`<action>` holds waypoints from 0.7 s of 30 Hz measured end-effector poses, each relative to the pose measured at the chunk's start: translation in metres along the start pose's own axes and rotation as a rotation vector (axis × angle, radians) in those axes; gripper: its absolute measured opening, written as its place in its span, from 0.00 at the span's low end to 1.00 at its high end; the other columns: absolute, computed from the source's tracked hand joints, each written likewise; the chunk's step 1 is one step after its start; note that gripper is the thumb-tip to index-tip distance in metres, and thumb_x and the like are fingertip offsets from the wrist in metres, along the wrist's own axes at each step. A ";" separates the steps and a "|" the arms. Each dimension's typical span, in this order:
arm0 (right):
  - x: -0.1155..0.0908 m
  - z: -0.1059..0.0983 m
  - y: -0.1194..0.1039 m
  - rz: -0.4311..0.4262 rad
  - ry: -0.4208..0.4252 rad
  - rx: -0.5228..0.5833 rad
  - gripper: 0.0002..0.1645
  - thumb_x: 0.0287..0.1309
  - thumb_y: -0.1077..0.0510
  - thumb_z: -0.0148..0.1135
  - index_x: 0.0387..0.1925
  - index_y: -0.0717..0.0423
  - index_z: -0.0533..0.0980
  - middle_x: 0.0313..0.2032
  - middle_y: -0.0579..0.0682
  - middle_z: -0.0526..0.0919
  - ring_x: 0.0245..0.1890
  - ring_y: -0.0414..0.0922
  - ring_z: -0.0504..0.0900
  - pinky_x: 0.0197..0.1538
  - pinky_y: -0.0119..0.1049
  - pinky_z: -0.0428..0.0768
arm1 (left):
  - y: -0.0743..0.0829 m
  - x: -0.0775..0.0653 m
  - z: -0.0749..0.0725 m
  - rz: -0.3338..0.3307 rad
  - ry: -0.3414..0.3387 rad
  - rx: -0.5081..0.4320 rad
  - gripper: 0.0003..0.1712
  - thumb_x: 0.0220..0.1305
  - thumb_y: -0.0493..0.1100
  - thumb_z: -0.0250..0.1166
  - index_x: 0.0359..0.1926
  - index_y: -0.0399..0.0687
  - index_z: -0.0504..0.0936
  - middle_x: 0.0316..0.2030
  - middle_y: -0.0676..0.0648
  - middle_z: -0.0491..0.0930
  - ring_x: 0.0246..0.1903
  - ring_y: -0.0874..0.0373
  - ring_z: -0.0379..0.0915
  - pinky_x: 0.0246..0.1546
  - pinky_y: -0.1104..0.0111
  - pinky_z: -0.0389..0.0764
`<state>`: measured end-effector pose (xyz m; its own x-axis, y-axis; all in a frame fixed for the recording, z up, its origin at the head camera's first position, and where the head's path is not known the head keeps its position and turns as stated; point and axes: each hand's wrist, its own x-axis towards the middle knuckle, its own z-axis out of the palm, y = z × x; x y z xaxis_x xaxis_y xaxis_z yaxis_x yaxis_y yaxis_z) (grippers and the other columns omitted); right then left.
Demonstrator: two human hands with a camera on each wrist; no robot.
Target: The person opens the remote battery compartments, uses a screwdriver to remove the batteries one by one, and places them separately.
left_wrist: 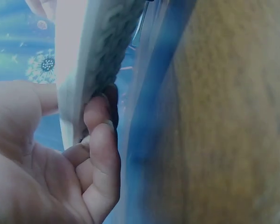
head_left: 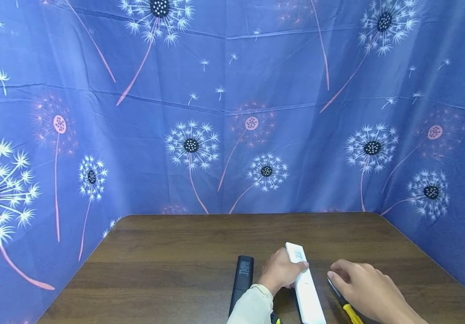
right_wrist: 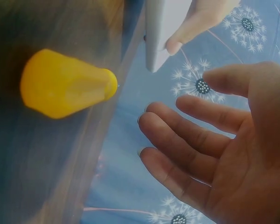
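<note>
My left hand (head_left: 282, 270) grips a long white remote control (head_left: 307, 288), its thumb over one edge and its fingers curled beneath. A QR code label shows near the far end of its upward back. In the left wrist view, rows of raised grey buttons line the other face of the remote (left_wrist: 109, 42). My right hand (head_left: 364, 285) hovers at the right with relaxed, slightly bent fingers and an empty palm (right_wrist: 242, 172). Close by it lies a screwdriver (head_left: 351, 313) with a yellow handle and a metal shaft, partly hidden by that hand.
A long black device (head_left: 242, 279) with a printed label lies left of my left hand on the brown wooden table (head_left: 167, 256). A small yellow-and-black object (head_left: 275, 318) peeks out by the left sleeve. A blue dandelion-print cloth (head_left: 232, 67) hangs behind the table.
</note>
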<state>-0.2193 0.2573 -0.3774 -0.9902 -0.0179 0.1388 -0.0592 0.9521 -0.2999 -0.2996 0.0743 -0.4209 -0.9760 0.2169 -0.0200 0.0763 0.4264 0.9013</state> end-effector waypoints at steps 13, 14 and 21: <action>0.001 -0.001 0.000 0.009 -0.017 0.010 0.18 0.65 0.41 0.63 0.46 0.48 0.83 0.36 0.41 0.86 0.36 0.44 0.84 0.36 0.55 0.80 | 0.002 0.003 -0.004 0.011 -0.002 -0.242 0.23 0.67 0.46 0.67 0.54 0.35 0.74 0.30 0.46 0.76 0.26 0.53 0.79 0.23 0.57 0.84; 0.001 -0.001 -0.001 0.012 -0.027 0.017 0.18 0.65 0.41 0.63 0.46 0.48 0.83 0.36 0.41 0.86 0.36 0.44 0.84 0.36 0.55 0.81 | 0.002 0.004 -0.004 0.017 0.002 -0.247 0.23 0.67 0.46 0.67 0.54 0.35 0.73 0.30 0.45 0.76 0.26 0.53 0.79 0.23 0.57 0.83; -0.001 0.004 -0.003 0.017 -0.036 0.027 0.17 0.66 0.43 0.63 0.47 0.48 0.82 0.36 0.41 0.85 0.36 0.43 0.84 0.36 0.55 0.81 | 0.003 0.005 -0.001 0.038 0.018 -0.255 0.22 0.66 0.45 0.66 0.53 0.35 0.74 0.29 0.45 0.75 0.24 0.54 0.78 0.20 0.59 0.82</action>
<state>-0.2184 0.2529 -0.3800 -0.9949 -0.0131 0.0996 -0.0451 0.9439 -0.3271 -0.3042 0.0753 -0.4179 -0.9769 0.2124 0.0219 0.0616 0.1821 0.9813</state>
